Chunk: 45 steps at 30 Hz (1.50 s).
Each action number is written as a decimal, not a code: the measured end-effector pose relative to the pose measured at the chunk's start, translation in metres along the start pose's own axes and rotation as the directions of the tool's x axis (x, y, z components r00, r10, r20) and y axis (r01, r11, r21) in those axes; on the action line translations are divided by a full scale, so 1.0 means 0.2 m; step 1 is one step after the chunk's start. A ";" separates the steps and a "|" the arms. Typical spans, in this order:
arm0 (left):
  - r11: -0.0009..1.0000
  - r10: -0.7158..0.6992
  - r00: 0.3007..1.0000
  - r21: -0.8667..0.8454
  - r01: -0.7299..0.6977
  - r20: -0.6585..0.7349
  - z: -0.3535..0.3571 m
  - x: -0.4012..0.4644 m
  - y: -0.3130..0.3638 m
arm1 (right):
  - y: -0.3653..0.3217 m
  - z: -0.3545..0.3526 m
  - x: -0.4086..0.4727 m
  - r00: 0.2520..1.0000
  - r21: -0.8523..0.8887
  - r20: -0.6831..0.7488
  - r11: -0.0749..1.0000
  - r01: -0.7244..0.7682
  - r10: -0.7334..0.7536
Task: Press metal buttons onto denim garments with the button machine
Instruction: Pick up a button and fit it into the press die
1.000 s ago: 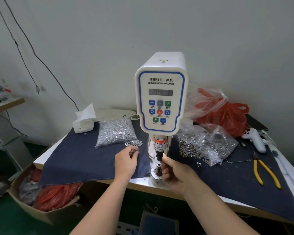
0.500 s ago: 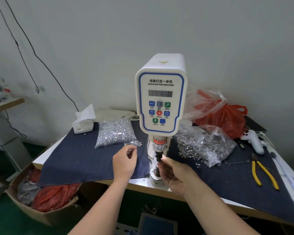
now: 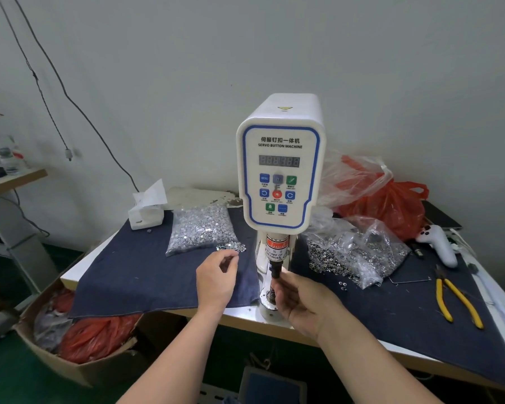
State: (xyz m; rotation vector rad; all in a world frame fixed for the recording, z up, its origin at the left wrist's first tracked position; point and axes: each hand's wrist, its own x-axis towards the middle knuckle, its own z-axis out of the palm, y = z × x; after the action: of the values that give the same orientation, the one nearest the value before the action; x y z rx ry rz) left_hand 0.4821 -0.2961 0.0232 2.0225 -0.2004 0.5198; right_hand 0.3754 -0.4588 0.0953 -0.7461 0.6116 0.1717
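Observation:
The white servo button machine (image 3: 280, 170) stands at the table's front edge, its black punch (image 3: 275, 269) above the round lower die (image 3: 264, 300). My right hand (image 3: 303, 301) reaches in from the right, and its thumb and fingertips pinch a small metal button at the die, just under the punch. My left hand (image 3: 216, 282) hovers over the dark denim cloth (image 3: 134, 275) left of the machine, fingers curled around small silver buttons. Loose buttons (image 3: 233, 246) lie beside a clear bag of silver buttons (image 3: 200, 228).
A bag of metal rings (image 3: 353, 252) lies right of the machine, with a red plastic bag (image 3: 391, 205) behind it. Yellow pliers (image 3: 455, 301) and a white controller (image 3: 438, 243) lie far right. A tissue box (image 3: 146, 214) sits back left. A cardboard box (image 3: 79, 368) stands on the floor.
Both hands stay almost where they were. The right fingertips remain at the die, and the left hand has drawn slightly back from the loose buttons.

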 end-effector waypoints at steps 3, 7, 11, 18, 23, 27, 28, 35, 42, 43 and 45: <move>0.995 -0.037 0.999 -0.096 0.038 0.015 -0.02 0.00 0.04 | -0.02 -0.03 0.00 1.000 -0.059 0.019 0.998 0.012 -0.010; 0.980 -0.040 0.985 -0.188 0.072 0.169 -0.05 -0.07 0.13 | -0.08 -0.11 0.02 0.983 -0.415 0.000 0.895 0.166 -0.182; 0.919 -0.097 0.921 -0.321 0.229 0.378 -0.08 -0.20 0.21 | -0.14 -0.29 0.07 0.774 -0.733 0.045 0.506 0.455 -0.631; 0.934 -0.135 0.879 -0.237 0.266 0.457 -0.06 -0.23 0.29 | -0.11 -0.48 0.16 0.613 -0.847 0.136 0.229 0.479 -0.778; 0.957 -0.146 0.874 -0.157 0.243 0.463 -0.08 -0.21 0.34 | -0.11 -0.48 0.16 0.605 -0.858 0.167 0.187 0.478 -0.779; 0.976 -0.151 0.867 -0.070 0.208 0.475 -0.11 -0.19 0.37 | -0.10 -0.48 0.16 0.599 -0.851 0.176 0.185 0.492 -0.781; 0.977 -0.155 0.859 -0.053 0.206 0.488 -0.12 -0.18 0.38 | -0.10 -0.48 0.16 0.596 -0.849 0.181 0.181 0.496 -0.782; 0.971 -0.229 0.820 0.069 0.228 0.525 -0.13 -0.13 0.45 | -0.10 -0.50 0.18 0.584 -0.839 0.198 0.172 0.516 -0.787; 0.984 -0.153 0.853 -0.001 0.177 0.499 -0.18 -0.17 0.41 | -0.08 -0.49 0.14 0.511 -0.795 0.272 0.108 0.597 -0.816; 0.987 -0.128 0.884 -0.027 0.157 0.450 -0.19 -0.19 0.39 | -0.07 -0.50 0.11 0.420 -0.771 0.357 -0.009 0.637 -0.835; 0.991 -0.097 0.943 -0.053 0.120 0.317 -0.22 -0.25 0.35 | -0.02 -0.52 0.03 0.234 -0.637 0.630 -0.321 0.701 -0.740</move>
State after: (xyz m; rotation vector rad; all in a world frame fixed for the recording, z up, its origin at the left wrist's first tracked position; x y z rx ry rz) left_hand 0.3997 -0.2971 0.0751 2.0244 -0.2935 0.1156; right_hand 0.3335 -0.5330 0.0345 -2.1985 -0.1987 -0.8972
